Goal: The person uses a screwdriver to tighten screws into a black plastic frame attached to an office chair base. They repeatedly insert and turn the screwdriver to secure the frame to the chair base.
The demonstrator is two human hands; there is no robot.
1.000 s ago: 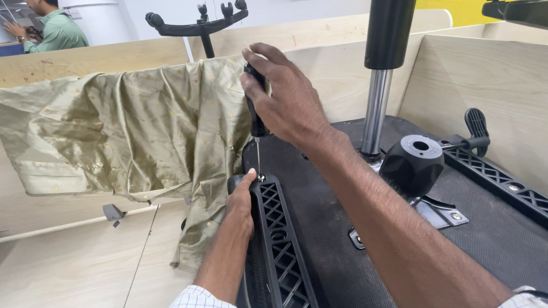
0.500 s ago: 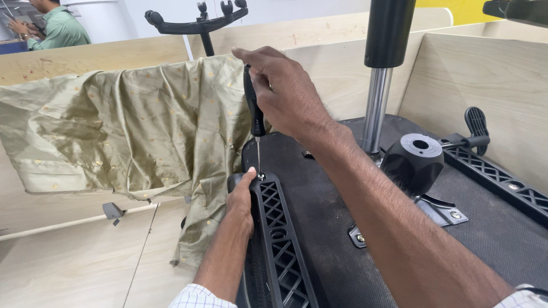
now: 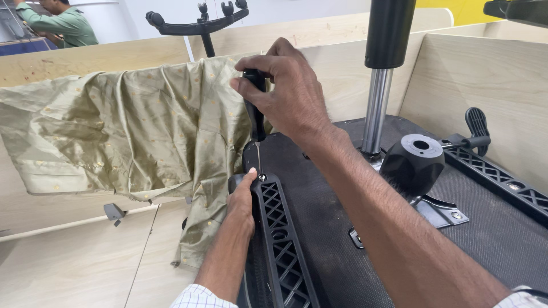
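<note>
My right hand (image 3: 285,91) grips a black-handled screwdriver (image 3: 254,111) held upright, its thin shaft pointing down onto a screw at the top end of a black lattice armrest bracket (image 3: 279,234). My left hand (image 3: 242,199) rests against the left side of that bracket, thumb beside the screw. The bracket lies on the underside of an overturned black chair seat (image 3: 325,228).
A chrome gas cylinder with a black sleeve (image 3: 379,85) rises from the seat, with a round black knob (image 3: 414,162) and a second lattice bracket (image 3: 502,182) to the right. An olive cloth (image 3: 125,131) drapes over a wooden panel. Another person (image 3: 57,23) stands far back left.
My right hand has turned on the screwdriver handle, fingers shifting around it. The left hand and the bracket stay where they were.
</note>
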